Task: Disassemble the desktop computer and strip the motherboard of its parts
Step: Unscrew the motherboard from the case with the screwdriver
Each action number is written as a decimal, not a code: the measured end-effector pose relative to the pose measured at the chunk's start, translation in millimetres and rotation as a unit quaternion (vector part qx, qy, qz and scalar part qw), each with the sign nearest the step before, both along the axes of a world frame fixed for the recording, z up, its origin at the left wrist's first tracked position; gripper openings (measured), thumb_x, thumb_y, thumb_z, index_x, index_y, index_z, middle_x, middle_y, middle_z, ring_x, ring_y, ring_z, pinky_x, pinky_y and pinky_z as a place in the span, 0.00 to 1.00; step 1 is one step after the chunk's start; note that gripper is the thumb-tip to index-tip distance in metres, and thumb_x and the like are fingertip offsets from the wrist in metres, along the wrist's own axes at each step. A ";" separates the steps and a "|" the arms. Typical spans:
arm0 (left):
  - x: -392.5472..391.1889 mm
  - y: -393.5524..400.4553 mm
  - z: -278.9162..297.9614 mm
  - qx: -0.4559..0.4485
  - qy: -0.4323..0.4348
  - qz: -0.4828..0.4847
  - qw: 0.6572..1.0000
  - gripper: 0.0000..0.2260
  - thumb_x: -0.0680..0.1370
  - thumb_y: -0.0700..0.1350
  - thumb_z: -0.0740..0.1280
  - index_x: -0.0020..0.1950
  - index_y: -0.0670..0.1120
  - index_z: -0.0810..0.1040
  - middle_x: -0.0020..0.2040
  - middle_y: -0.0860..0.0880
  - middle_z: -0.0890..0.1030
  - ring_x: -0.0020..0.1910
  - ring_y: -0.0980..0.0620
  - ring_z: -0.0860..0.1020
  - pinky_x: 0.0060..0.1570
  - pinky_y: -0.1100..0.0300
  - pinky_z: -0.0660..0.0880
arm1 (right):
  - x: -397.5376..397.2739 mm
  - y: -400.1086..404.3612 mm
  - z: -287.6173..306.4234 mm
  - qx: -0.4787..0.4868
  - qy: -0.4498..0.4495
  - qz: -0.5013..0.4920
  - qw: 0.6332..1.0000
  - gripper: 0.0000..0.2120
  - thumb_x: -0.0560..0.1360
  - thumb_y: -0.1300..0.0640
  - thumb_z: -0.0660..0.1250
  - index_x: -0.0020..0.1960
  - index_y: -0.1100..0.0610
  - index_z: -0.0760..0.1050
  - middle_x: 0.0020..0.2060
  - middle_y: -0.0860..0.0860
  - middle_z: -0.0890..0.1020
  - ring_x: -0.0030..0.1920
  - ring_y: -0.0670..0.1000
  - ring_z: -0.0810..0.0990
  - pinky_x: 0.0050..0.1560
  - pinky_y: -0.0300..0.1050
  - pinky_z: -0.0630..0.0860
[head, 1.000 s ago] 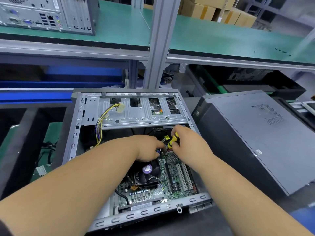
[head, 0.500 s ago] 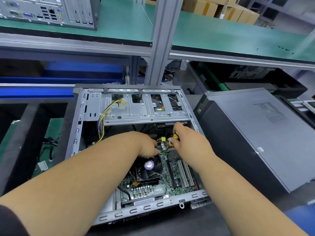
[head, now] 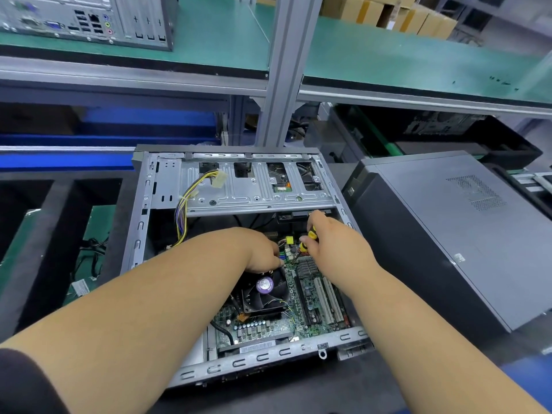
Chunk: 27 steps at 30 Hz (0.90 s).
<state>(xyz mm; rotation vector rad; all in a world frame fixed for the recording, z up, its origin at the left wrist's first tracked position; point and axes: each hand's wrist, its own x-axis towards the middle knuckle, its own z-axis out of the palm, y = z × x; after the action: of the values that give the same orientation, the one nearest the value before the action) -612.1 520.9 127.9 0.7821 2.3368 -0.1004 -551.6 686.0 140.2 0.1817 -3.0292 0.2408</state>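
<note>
Green-topped shelving [head: 403, 61] is running across the top of the frame on grey metal rails, with an upright post [head: 283, 70] rising at centre. We are working below it on a dark bench surface [head: 268, 395].

The desktop computer [head: 167, 186] is lying on its side at the centre of the frame with its side panel off, and we are looking straight down into it. Its drive cage [head: 257, 186] is spanning the upper part of the opening, and a yellow and purple wire bundle [head: 182, 210] is hanging over the cage's left end. The motherboard [head: 310, 297] is sitting in the lower half of the case, with the black cooler fan [head: 263, 291] just left of its middle.

Both of our hands are reaching into the case between the drive cage and the fan. Our left hand [head: 260, 252] is resting just above the fan, its fingertips pointing down at the connectors on the board's upper edge; we cannot tell whether they are gripping anything. Our right hand [head: 334, 243] is curling round a yellow-and-black screwdriver [head: 309, 240], whose tip is pointing down toward the board beside the small heatsink [head: 307, 265]. The two hands are lying close together, just apart.

A closed dark tower case [head: 448, 234] is lying at right of the frame. Another computer [head: 89, 19] is standing on the shelf at upper left, and cardboard boxes [head: 388, 13] are stacked at upper right.
</note>
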 end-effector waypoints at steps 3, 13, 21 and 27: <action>-2.0 -0.5 2.3 0.073 0.083 -0.034 0.993 0.16 0.79 0.56 0.58 0.64 0.53 0.75 0.60 0.48 0.77 0.57 0.45 0.75 0.52 0.54 0.73 | -5.0 -5.9 2.7 0.008 -0.013 -0.030 0.999 0.14 0.81 0.43 0.57 0.48 0.53 0.67 0.33 0.46 0.71 0.35 0.53 0.72 0.29 0.44 0.59; -8.1 -3.5 -1.7 0.139 0.152 -0.049 0.977 0.09 0.75 0.50 0.63 0.53 0.51 0.76 0.51 0.50 0.78 0.50 0.46 0.77 0.44 0.54 0.75 | -13.6 -1.5 8.3 0.091 0.019 0.024 0.995 0.09 0.81 0.49 0.56 0.56 0.52 0.70 0.43 0.46 0.78 0.50 0.53 0.72 0.55 0.51 0.61; -5.9 -1.1 -2.8 0.153 0.200 -0.060 0.966 0.08 0.76 0.55 0.61 0.44 0.51 0.72 0.36 0.53 0.70 0.40 0.48 0.71 0.37 0.58 0.68 | -15.3 1.5 3.2 0.082 0.027 -0.007 0.996 0.15 0.81 0.42 0.53 0.50 0.52 0.69 0.37 0.45 0.76 0.45 0.53 0.72 0.54 0.52 0.62; -4.2 -0.3 -1.9 0.151 0.211 -0.068 0.963 0.06 0.75 0.53 0.60 0.41 0.53 0.69 0.32 0.53 0.67 0.39 0.47 0.70 0.35 0.59 0.66 | -14.6 1.8 3.4 0.010 0.040 -0.004 0.999 0.08 0.78 0.49 0.61 0.53 0.51 0.69 0.38 0.44 0.75 0.45 0.51 0.71 0.55 0.51 0.62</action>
<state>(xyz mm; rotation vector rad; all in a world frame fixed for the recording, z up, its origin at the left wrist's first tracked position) -616.3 520.6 126.1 1.1674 2.7384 0.0379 -566.3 687.8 143.6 0.1750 -2.9536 0.1966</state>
